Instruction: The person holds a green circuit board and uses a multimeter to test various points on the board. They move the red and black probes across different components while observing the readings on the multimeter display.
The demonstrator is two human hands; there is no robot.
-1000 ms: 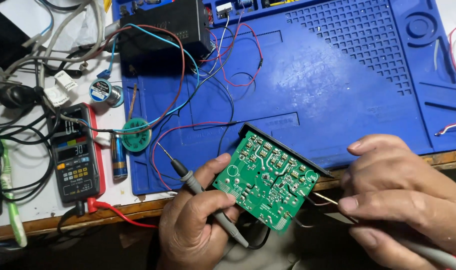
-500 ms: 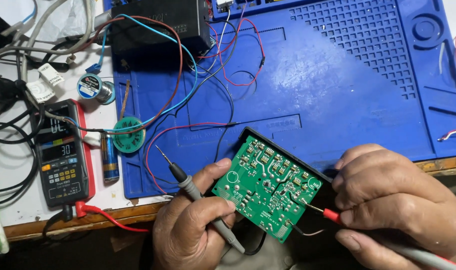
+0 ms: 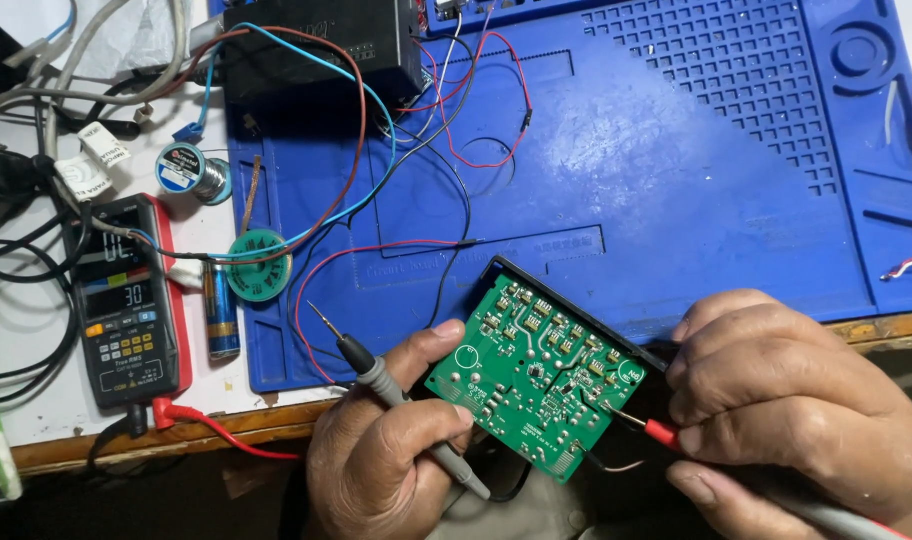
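Left of the green circuit board, a meter; left hand grips board and idle black probe; right hand pinches red probe onto it; a slip could likely short neighbouring solder points

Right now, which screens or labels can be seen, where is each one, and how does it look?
Multimeter: left on the white bench, dark body with red edge, grey screen lit.
Solder spool: above the multimeter, round, blue and white label.
Cable tags: far left, small white tags on grey cables.
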